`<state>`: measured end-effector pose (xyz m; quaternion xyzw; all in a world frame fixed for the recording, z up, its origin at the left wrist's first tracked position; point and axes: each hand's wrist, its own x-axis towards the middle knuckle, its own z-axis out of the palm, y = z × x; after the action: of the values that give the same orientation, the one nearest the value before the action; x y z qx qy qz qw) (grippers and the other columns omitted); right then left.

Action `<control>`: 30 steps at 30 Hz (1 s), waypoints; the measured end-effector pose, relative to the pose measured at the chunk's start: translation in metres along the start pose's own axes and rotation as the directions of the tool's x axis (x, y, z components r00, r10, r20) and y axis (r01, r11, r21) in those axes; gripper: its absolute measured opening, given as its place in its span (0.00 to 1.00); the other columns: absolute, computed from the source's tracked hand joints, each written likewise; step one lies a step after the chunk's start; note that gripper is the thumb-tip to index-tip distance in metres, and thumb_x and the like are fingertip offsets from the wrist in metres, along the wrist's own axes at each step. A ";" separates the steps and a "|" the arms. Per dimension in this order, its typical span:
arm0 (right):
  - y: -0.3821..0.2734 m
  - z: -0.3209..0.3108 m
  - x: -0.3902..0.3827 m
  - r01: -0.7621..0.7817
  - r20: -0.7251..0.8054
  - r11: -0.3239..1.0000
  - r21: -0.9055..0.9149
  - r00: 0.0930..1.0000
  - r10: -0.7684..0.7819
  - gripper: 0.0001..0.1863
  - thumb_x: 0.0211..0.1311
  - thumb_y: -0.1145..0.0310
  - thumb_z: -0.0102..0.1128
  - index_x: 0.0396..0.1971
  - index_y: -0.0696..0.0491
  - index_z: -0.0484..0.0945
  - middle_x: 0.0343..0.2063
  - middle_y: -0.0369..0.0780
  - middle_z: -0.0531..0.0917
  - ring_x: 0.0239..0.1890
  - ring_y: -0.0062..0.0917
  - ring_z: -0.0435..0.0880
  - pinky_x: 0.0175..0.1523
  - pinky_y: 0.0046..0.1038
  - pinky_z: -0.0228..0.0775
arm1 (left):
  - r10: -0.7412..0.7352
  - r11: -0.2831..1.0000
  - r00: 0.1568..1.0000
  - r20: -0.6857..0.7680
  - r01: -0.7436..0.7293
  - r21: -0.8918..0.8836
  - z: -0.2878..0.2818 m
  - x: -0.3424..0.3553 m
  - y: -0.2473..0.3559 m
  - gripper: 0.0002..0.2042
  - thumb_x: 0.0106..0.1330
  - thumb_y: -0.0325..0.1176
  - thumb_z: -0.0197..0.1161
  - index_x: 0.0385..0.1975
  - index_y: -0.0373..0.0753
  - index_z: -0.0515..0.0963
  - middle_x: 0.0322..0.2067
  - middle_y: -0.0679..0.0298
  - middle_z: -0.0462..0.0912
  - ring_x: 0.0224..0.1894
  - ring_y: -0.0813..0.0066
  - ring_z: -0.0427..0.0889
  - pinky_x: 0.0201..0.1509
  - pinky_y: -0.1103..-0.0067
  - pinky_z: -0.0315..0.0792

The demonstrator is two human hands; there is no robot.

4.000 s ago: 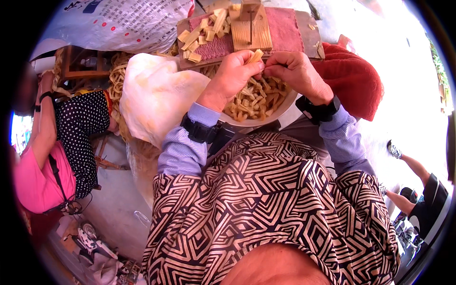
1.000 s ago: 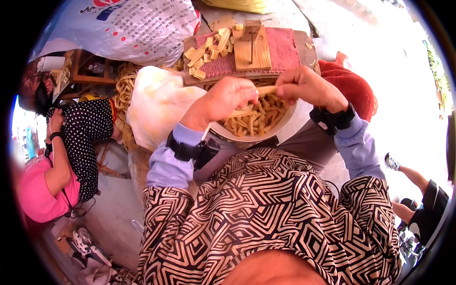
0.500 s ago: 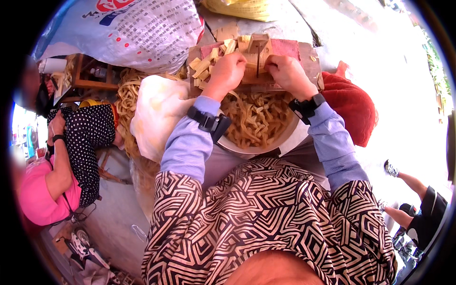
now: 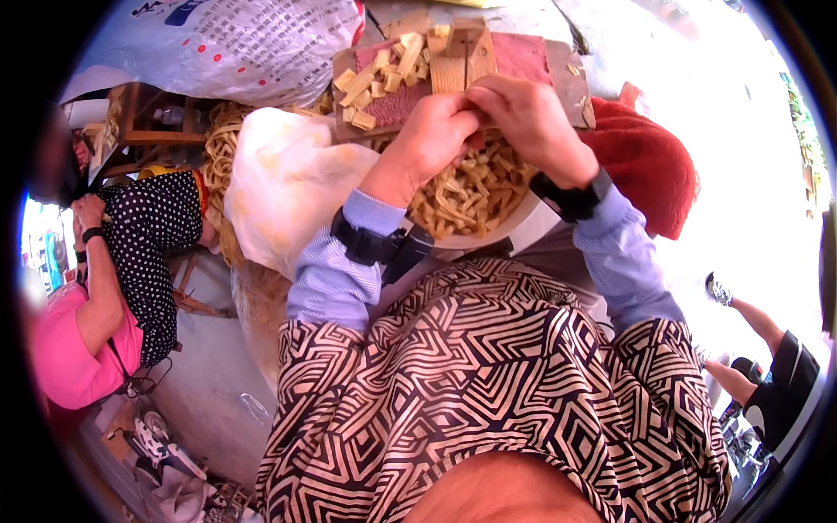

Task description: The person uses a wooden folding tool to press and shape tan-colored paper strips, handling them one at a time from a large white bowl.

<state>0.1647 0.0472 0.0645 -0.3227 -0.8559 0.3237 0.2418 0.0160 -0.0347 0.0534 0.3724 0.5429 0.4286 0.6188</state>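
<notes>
My left hand (image 4: 432, 135) and my right hand (image 4: 527, 122) meet just in front of a wooden block (image 4: 449, 74) with a thin dark upright bar, fingers curled together; what they hold is hidden. The block stands on a pink cloth (image 4: 523, 57) over a wooden board (image 4: 571, 96). Several pale cut pieces (image 4: 392, 74) lie left of the block. Beneath my hands, a round bowl (image 4: 475, 244) holds many tan, short strip pieces (image 4: 462, 205). A stained white cloth (image 4: 283, 174) is left of the bowl; a red cloth (image 4: 645, 161) is to its right.
A printed plastic sack (image 4: 244, 44) lies at upper left, beside a wooden frame (image 4: 166, 138) and long tan strips (image 4: 222, 148). A person in pink (image 4: 83, 340) sits at my left, hands together. Another person's bare leg (image 4: 757, 315) shows at right.
The pale strip held between my hands earlier is now hidden. My hands went up to either side of the block, then came together in front of it, the right hand moving leftward.
</notes>
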 end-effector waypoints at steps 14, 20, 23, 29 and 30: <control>-0.011 0.000 -0.026 -0.387 0.180 0.610 0.691 0.910 0.373 0.10 0.66 0.65 0.55 0.31 0.54 0.82 0.15 0.35 0.80 0.13 0.17 0.71 0.20 0.20 0.63 | 0.171 0.964 0.981 -0.086 -0.185 -0.190 0.023 -0.011 -0.004 0.10 0.70 0.36 0.51 0.40 0.39 0.77 0.20 0.75 0.70 0.18 0.91 0.60 0.20 0.92 0.53; -0.010 0.017 -0.034 -0.076 -0.251 0.997 -0.034 0.966 0.065 0.08 0.59 0.64 0.59 0.24 0.51 0.77 0.18 0.44 0.78 0.21 0.39 0.79 0.25 0.35 0.69 | 0.036 0.832 0.992 0.117 0.035 -0.554 0.025 -0.016 -0.027 0.08 0.69 0.31 0.52 0.46 0.41 0.70 0.24 0.74 0.69 0.19 0.91 0.59 0.20 0.92 0.54; -0.008 0.013 -0.039 -0.079 -0.203 0.992 -0.103 0.978 0.057 0.09 0.56 0.63 0.61 0.24 0.53 0.77 0.19 0.43 0.78 0.23 0.42 0.79 0.27 0.38 0.69 | 0.008 0.898 0.990 0.138 0.054 -0.436 0.013 -0.012 -0.039 0.06 0.67 0.29 0.54 0.41 0.40 0.73 0.24 0.73 0.70 0.21 0.88 0.65 0.23 0.89 0.60; 0.007 0.018 -0.055 -0.504 0.225 0.757 0.416 0.863 0.452 0.19 0.63 0.57 0.59 0.24 0.60 0.79 0.18 0.31 0.78 0.20 0.19 0.76 0.27 0.27 0.67 | 0.673 0.495 0.740 -0.013 -0.437 0.751 0.023 -0.018 -0.029 0.10 0.59 0.23 0.56 0.40 0.36 0.78 0.31 0.60 0.79 0.29 0.63 0.80 0.33 0.74 0.73; -0.003 0.009 -0.055 -0.629 0.387 0.626 0.462 0.778 0.496 0.20 0.65 0.56 0.58 0.25 0.60 0.80 0.22 0.27 0.76 0.26 0.11 0.72 0.30 0.21 0.67 | 0.644 0.533 0.765 -0.012 -0.438 0.724 0.024 -0.021 -0.033 0.17 0.56 0.17 0.52 0.45 0.34 0.76 0.38 0.58 0.79 0.40 0.59 0.81 0.44 0.75 0.74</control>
<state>0.1951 0.0026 0.0498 -0.4497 -0.5952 0.6560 0.1149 0.0433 -0.0655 0.0337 0.6594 0.5971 0.4165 0.1874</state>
